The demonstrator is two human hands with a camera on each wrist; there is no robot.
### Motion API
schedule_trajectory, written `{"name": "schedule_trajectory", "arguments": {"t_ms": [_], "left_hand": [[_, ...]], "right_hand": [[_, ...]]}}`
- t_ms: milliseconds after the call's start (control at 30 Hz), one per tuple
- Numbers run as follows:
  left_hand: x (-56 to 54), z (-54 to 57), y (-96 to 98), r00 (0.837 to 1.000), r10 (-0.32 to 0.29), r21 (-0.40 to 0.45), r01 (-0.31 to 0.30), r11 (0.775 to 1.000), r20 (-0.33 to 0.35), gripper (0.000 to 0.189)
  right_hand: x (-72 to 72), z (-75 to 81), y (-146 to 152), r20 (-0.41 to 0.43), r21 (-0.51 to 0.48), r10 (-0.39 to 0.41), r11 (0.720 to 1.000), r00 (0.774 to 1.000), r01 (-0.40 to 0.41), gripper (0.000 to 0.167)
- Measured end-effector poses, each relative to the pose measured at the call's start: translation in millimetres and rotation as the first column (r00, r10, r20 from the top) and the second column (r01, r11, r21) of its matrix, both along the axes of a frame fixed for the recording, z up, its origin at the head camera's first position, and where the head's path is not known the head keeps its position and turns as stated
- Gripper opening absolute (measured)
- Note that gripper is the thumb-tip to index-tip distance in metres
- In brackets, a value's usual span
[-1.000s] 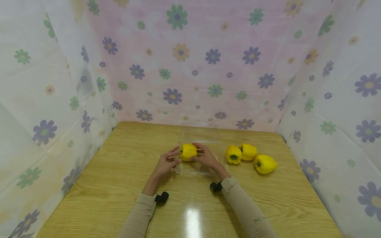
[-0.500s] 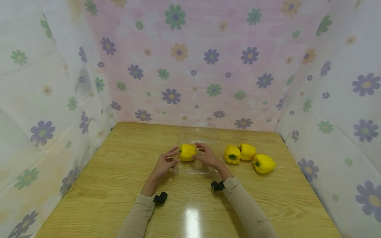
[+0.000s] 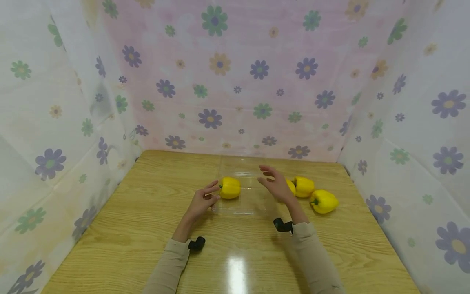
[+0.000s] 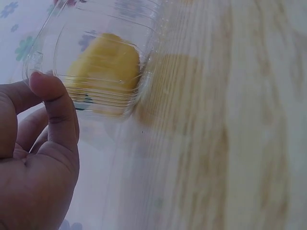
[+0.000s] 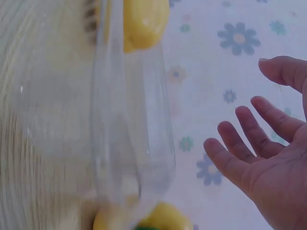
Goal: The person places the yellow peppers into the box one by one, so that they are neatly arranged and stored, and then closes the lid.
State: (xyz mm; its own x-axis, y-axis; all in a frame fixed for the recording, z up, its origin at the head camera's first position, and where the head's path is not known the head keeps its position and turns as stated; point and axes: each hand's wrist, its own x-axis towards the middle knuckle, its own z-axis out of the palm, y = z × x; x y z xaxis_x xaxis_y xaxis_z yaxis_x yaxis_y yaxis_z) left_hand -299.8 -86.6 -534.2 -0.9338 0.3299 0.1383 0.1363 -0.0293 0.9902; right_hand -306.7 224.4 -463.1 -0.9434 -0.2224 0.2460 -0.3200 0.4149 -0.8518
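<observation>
- Although the right hand (image 3: 279,188) hangs with its fingers spread, holding nothing, the left hand (image 3: 200,202) has its bent fingers at the left edge of a clear container (image 3: 253,203); whether they pinch the rim or merely touch it, I cannot tell.
- 1 boxed pepper (image 3: 230,188), yellow, lies on its side in the left part of the container, stem toward the left hand; through the plastic in the left wrist view, its outline is softened by ridges.
- The lid (image 3: 240,164) is open on the far side, so transparent that its edges are hard to make out.
- Beyond the right hand are 3 more yellow peppers: a half-hidden pepper (image 3: 291,188) behind the hand, a far pepper (image 3: 304,187) beside it, and a near pepper (image 3: 324,201).
- In the right wrist view the container is blurred, with yellow peppers cut off at the top and bottom.
- 2 beige sleeves, the left sleeve (image 3: 167,265) and the right sleeve (image 3: 317,261), run out of the head view's lower edge.
- Glare whitens part of the wooden table (image 3: 154,196).
</observation>
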Motion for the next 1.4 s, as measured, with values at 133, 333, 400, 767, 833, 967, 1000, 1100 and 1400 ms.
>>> {"name": "schedule_trajectory", "arguments": {"t_ms": [133,333,400,767,833,967,1000,1100,1400], "left_hand": [[-0.7,-1.4,-1.1,1.0,-0.003,0.011,0.003,1.0,0.0,0.043],[1.8,-1.2,-3.0,1.0,0.001,0.025,-0.001,1.0,0.008,0.045],[2.6,-0.8,-3.5,1.0,-0.003,0.029,0.002,1.0,0.006,0.046],[0.6,-1.2,-3.4,1.0,-0.016,0.025,0.016,1.0,-0.026,0.046],[0.0,-1.7,-3.1,0.999,-0.014,0.025,0.014,1.0,-0.029,0.046],[0.4,-2.6,-3.1,1.0,-0.013,0.034,0.014,0.999,-0.016,0.046],[0.7,-2.7,-3.0,1.0,-0.015,0.037,0.015,0.999,-0.012,0.046],[1.4,-3.3,-2.9,1.0,-0.021,0.04,0.021,0.999,-0.006,0.047],[1.5,-4.3,-3.3,0.999,-0.027,0.06,0.029,0.998,-0.035,0.046]], "right_hand": [[3.6,-6.4,17.5,-0.038,0.052,-0.086,0.995,0.996,0.088,0.046],[4.4,-21.9,39.1,-0.109,0.13,-0.161,0.976,0.981,0.175,0.039],[4.3,-24.9,45.0,-0.128,0.148,-0.167,0.971,0.978,0.186,0.038],[11.2,-25.2,61.8,-0.029,0.319,-0.104,0.942,0.994,0.108,0.052],[13.9,-23.8,62.8,-0.043,0.334,-0.075,0.939,0.996,0.085,0.052],[22.4,-19.2,66.6,-0.04,0.401,0.007,0.916,0.999,0.01,0.056],[25.1,-17.6,67.7,-0.031,0.421,0.027,0.907,0.999,-0.011,0.057],[32.2,-11.5,71.4,0.005,0.464,0.069,0.884,0.998,-0.063,0.059],[40.3,-6.0,86.7,0.022,0.397,0.076,0.914,0.997,-0.078,0.055]]}}
